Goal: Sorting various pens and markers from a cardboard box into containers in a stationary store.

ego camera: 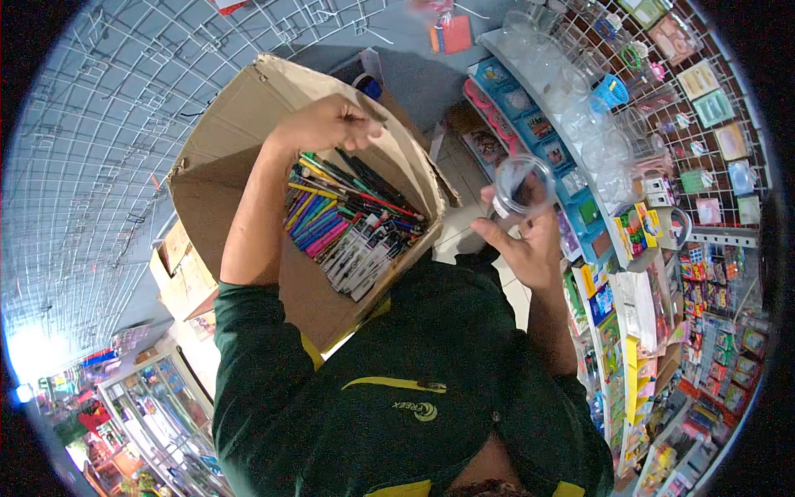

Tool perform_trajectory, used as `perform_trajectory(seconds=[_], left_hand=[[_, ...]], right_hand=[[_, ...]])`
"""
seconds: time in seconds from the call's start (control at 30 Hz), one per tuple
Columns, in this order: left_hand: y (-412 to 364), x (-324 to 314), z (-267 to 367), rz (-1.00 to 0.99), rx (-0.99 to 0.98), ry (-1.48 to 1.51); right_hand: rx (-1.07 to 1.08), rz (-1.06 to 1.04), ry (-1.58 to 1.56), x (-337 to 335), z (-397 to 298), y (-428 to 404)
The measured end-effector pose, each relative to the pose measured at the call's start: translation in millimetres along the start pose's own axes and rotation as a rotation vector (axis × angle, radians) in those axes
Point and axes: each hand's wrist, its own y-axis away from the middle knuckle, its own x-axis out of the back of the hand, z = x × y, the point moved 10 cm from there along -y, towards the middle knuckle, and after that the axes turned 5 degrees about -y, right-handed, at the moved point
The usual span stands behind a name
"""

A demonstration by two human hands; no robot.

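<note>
A tall cardboard box (217, 118) stands open in front of me, holding many pens and markers (317, 223) in several colours. Among them is a cluster of white-bodied pens (357, 261) near the close side. My left hand (329, 124) is over the box, fingers curled and slightly blurred; whether anything thin is between them cannot be made out. To the right of the box, my right hand (534, 248) grips a clear round plastic container (525, 186), its circular rim facing up towards me.
Wire grid panels (124, 124) line the wall on the left. Shelves at right carry clear plastic containers (605, 149), a blue basket (610, 93) and packaged goods (640, 230). Another cardboard box (186, 273) is at left, with a glass display case (155, 397) lower down.
</note>
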Motion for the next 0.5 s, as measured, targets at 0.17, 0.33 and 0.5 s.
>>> perform_trajectory(seconds=[0.17, 0.33, 0.5], left_hand=[[-29.1, -28.4, -127.9, 0.011, 0.15, -0.084], [-44.4, -56.4, -223.5, 0.172, 0.326, -0.44], [-37.1, -67.1, -222.4, 0.186, 0.406, -0.587]], right_hand=[[0.025, 0.026, -0.043, 10.0, -11.3, 13.3], [-0.039, 0.126, -0.011, 38.6, 6.5, 29.4], [-0.109, 0.207, 0.075, 59.9, 28.0, 42.4]])
